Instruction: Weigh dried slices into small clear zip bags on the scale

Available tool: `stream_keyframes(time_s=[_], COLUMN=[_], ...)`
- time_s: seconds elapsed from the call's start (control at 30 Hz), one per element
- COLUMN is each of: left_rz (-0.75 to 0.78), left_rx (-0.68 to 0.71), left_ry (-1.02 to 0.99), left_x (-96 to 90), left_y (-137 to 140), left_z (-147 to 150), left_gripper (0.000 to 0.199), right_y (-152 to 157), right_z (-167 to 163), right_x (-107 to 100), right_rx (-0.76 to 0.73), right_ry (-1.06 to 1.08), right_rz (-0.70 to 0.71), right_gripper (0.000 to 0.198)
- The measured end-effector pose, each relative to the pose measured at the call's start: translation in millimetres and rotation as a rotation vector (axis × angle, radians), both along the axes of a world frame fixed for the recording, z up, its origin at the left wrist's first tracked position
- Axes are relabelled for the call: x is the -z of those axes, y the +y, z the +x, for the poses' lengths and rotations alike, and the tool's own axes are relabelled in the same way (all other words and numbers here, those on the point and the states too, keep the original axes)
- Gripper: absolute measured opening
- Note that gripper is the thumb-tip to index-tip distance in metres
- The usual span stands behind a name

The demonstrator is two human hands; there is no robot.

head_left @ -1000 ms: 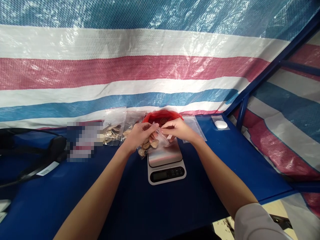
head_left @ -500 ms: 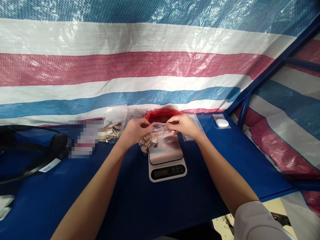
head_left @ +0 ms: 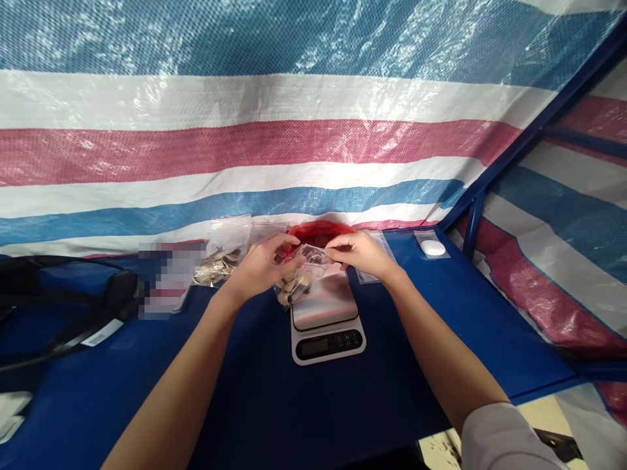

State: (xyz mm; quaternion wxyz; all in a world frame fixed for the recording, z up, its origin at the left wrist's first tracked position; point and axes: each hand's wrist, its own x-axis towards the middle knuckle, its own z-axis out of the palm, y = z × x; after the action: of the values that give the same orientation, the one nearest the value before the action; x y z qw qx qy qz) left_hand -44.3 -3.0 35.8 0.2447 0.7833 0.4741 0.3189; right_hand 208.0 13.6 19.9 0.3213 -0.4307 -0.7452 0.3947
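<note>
A small clear zip bag (head_left: 294,282) with pale brown dried slices inside hangs and leans over the left side of a kitchen scale (head_left: 327,307). My right hand (head_left: 365,253) pinches the bag's upper right edge between thumb and fingertips. At the upper left, my left hand (head_left: 262,266) has its thumb and index finger apart. That thumb touches the bag's top edge, while the other fingers are hidden. The scale has a shiny metal plate and a dark display. Behind both hands lies an open red bag (head_left: 318,228), its contents mostly hidden.
A larger clear bag of dried slices (head_left: 219,264) sits left of my left hand. Flat clear bags (head_left: 375,274) lie behind my right wrist. A white rounded object (head_left: 433,248) rests at right. Black headgear (head_left: 112,294) lies at left. Striped sheeting (head_left: 245,143) hangs behind the blue table (head_left: 392,385).
My left thumb and index finger have spread apart from their pinch on the zip bag. My right hand keeps its hold. The view has tilted up slightly.
</note>
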Motion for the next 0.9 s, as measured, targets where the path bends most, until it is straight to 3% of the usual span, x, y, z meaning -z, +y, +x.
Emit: stream_keyframes(time_s=[0.2, 0.43, 0.6, 0.73, 0.9], left_rz=[-0.1, -0.074, -0.01, 0.045, 0.072], left_rx=[0.089, 0.058, 0.087, 0.113, 0.12], left_ry=[0.043, 0.074, 0.074, 0.084, 0.092], left_x=[7.4, 27.5, 37.1, 40.4, 43.2], left_y=[2, 6, 10, 12, 12], left_z=[1, 4, 6, 5, 4], left_gripper=[0.077, 0.074, 0.073, 0.073, 0.074], right_y=[2, -5, -13, -10, -2], right_z=[4, -1, -23, -36, -43], right_x=[1, -11, -22, -20, -12], right_rx=[-0.008, 0.046, 0.066, 0.105, 0.107], right_ry=[-0.054, -0.012, -0.202, -0.369, -0.345], right_rz=[0.057, 0.139, 0.236, 0.197, 0.159], right_gripper=[0.022, 0.026, 0.019, 0.026, 0.023])
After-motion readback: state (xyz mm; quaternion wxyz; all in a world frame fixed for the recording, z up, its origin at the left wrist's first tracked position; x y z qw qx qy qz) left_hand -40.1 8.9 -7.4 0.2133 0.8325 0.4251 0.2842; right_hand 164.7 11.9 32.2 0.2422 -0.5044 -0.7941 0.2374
